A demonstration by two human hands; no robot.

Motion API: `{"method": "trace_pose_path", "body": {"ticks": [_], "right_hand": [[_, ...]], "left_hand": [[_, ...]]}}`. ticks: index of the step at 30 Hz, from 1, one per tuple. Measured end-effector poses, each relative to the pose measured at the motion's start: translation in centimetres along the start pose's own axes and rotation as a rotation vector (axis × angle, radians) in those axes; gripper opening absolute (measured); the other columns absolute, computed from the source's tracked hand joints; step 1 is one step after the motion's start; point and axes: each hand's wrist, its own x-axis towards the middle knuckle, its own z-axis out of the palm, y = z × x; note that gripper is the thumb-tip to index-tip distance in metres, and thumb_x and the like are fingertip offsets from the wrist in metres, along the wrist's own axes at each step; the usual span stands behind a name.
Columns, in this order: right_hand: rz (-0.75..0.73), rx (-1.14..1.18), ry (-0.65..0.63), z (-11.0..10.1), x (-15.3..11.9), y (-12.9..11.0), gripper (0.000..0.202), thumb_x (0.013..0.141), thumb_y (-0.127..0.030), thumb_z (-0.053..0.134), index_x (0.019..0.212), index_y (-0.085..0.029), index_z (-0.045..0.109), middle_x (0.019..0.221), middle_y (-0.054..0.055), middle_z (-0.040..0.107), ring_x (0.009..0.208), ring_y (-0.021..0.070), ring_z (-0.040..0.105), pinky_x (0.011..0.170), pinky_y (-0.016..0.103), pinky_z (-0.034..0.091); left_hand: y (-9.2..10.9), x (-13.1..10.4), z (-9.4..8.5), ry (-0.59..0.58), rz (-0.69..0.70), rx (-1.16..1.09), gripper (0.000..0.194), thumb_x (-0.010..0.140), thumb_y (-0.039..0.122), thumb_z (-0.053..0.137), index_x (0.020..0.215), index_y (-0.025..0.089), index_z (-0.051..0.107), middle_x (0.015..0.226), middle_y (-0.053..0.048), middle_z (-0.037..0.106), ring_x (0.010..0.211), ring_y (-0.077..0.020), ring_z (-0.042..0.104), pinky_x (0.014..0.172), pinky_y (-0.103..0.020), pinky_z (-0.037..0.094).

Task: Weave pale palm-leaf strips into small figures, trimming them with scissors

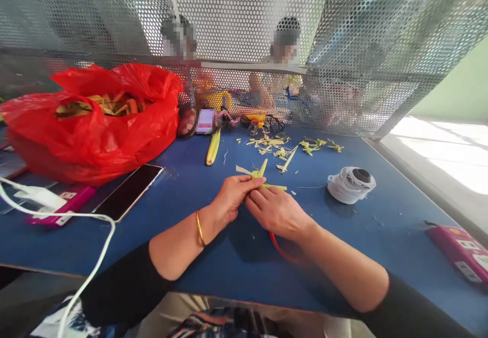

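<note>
Both hands meet over the middle of the blue table. My left hand, with a gold bangle at the wrist, pinches a piece of folded green leaf strips between thumb and fingers. Against it, my right hand has its fingers curled round the lower side of the same piece. Strip ends stick out to the left, upward and to the right. A red loop shows below my right hand. Whatever lies inside the fingers is hidden.
Left stand a red plastic bag and a phone near a white cable. A thread spool is at right, a pink box beyond. Leaf scraps and a leaf bundle lie ahead, before a mesh screen with people behind.
</note>
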Motion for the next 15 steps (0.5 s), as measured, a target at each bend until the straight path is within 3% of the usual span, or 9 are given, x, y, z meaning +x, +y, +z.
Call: {"method": "trace_pose_path", "body": {"ticks": [5, 7, 12, 15], "right_hand": [[0.223, 0.127, 0.05, -0.1, -0.3, 0.2, 0.031, 0.1, -0.013, 0.036, 0.079, -0.018, 0.059, 0.069, 0.003, 0.062, 0.062, 0.0151, 0.052, 0.06, 0.03, 0.033], [0.251, 0.165, 0.083, -0.3, -0.4, 0.2, 0.029, 0.1, -0.016, 0.039, 0.078, -0.018, 0.058, 0.068, 0.002, 0.062, 0.06, 0.0144, 0.051, 0.059, 0.03, 0.032], [0.067, 0.245, 0.129, -0.9, -0.3, -0.3, 0.031, 0.098, -0.012, 0.039, 0.074, -0.019, 0.057, 0.066, 0.002, 0.061, 0.062, 0.0137, 0.052, 0.063, 0.029, 0.036], [0.011, 0.308, 0.147, -1.4, -0.2, -0.5, 0.029, 0.097, -0.01, 0.04, 0.077, -0.018, 0.059, 0.067, 0.002, 0.063, 0.064, 0.0142, 0.056, 0.065, 0.029, 0.039]], "left_hand": [[1.2, -0.3, -0.4, -0.133, 0.022, 0.037, 0.039, 0.044, 0.035, 0.091, 0.069, 0.012, 0.072, 0.067, -0.002, 0.067, 0.061, -0.01, 0.058, 0.06, -0.022, 0.045], [1.6, -0.4, -0.5, -0.121, 0.035, 0.041, 0.035, 0.047, 0.034, 0.091, 0.067, 0.013, 0.071, 0.066, -0.002, 0.067, 0.06, -0.0101, 0.058, 0.06, -0.023, 0.046], [1.9, -0.4, -0.3, -0.003, 0.064, 0.042, 0.024, 0.06, 0.031, 0.086, 0.061, 0.013, 0.07, 0.062, -0.003, 0.067, 0.061, -0.0119, 0.06, 0.065, -0.025, 0.05], [1.8, -0.4, -0.2, 0.009, 0.081, 0.013, 0.021, 0.063, 0.028, 0.085, 0.066, 0.013, 0.071, 0.061, -0.002, 0.067, 0.061, -0.0121, 0.062, 0.067, -0.027, 0.051]]}}
